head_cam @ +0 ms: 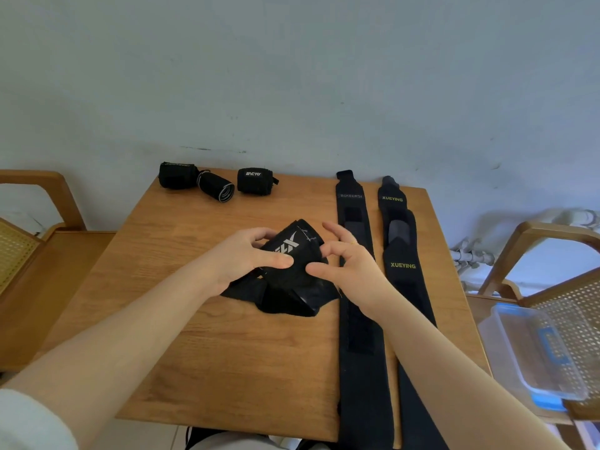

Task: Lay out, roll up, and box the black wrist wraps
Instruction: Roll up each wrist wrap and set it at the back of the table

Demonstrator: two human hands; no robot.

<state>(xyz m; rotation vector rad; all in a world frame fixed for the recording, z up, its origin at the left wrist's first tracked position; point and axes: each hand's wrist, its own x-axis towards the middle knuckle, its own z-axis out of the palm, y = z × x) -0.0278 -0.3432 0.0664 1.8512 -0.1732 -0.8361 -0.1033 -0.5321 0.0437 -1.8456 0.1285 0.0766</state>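
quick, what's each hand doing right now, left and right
Left hand: grips the rolled black wrist wrap, thumb on top.
Right hand: fingers curled, touching the same wrap's right end.

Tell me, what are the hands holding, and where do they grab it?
Both hands hold the rolled black wrist wrap. The left hand grips its left side, thumb on the logo face; the right hand has its fingers at the right end.
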